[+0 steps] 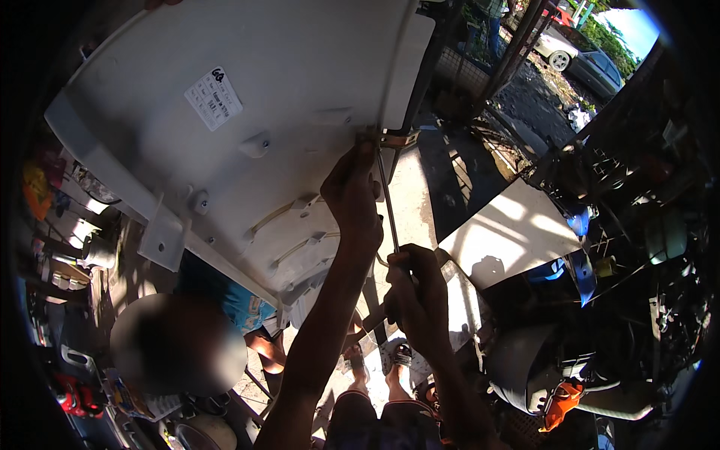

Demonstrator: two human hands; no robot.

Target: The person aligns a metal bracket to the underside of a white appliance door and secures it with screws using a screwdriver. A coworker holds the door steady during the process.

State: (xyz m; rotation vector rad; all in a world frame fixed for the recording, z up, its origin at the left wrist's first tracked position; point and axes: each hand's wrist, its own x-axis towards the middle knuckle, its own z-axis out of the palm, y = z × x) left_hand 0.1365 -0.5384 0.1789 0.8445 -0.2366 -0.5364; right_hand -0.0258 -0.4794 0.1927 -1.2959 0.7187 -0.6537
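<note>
A large pale grey moulded panel (300, 67) with a white label (214, 97) stands tilted in front of me. My right hand (416, 296) is closed around the lower end of a long screwdriver (388, 199), its handle mostly hidden in my fist. The thin metal shaft runs up to a brownish metal bracket (399, 140) at the panel's right edge. There, the raised fingers of my left hand (352, 191) are pinched together by the shaft's upper end. What they hold is too dark and small to make out.
Another person in teal clothing (251, 307) is at the lower left, beneath the panel. Fingertips (161, 2) show at the panel's top edge. A white sheet (510, 236) lies to the right, near a dark bin-like container (521, 367) and an orange object (561, 405). Parked cars (592, 64) appear beyond.
</note>
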